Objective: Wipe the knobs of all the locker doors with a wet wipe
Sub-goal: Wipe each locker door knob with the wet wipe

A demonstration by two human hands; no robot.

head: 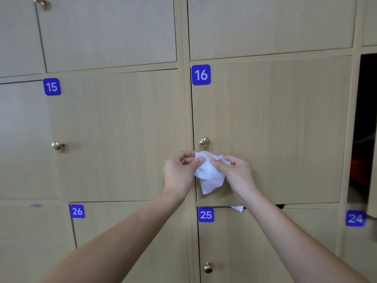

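Note:
A white wet wipe (209,173) hangs crumpled between both hands in front of locker door 16 (275,123). My left hand (179,172) pinches its left edge and my right hand (238,174) pinches its right edge. The brass knob of door 16 (204,142) sits just above the wipe, untouched. Other brass knobs show on door 15 (57,145), on door 25 (208,268) and at the top left (42,3).
Wooden locker doors with blue number labels 15, 16, 24, 25, 26 fill the view. An open dark compartment (365,129) gapes at the right, with something red inside. A scrap of white paper (237,208) sticks out under door 16.

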